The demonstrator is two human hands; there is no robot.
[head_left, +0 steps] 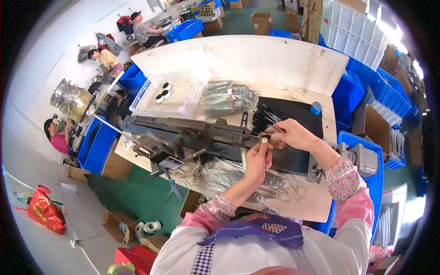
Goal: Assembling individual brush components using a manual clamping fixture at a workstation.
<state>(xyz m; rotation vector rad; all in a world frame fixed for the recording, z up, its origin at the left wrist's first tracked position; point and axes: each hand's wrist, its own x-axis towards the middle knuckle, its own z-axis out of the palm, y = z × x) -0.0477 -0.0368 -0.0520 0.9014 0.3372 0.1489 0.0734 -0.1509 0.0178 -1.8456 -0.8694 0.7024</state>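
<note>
My left hand [257,160] pinches a thin silvery metal rod [263,141] at its top end. My right hand [293,134] grips a small brass-coloured fitting [268,138] that meets that rod end. Both hands are held together just right of a long dark metal machine [183,133] that lies across the wooden workbench [316,201]. Below my hands lie clear bags of silvery rods [229,176]. A pile of black rods [275,112] rests on a black mat behind my right hand.
A white lattice tray [174,98] with small round parts and more bagged rods [229,97] sit at the bench's far side, with a blue tape roll [316,108] at right. Blue bins [366,91] stand right, another blue bin [98,144] left. Three people work at the left wall.
</note>
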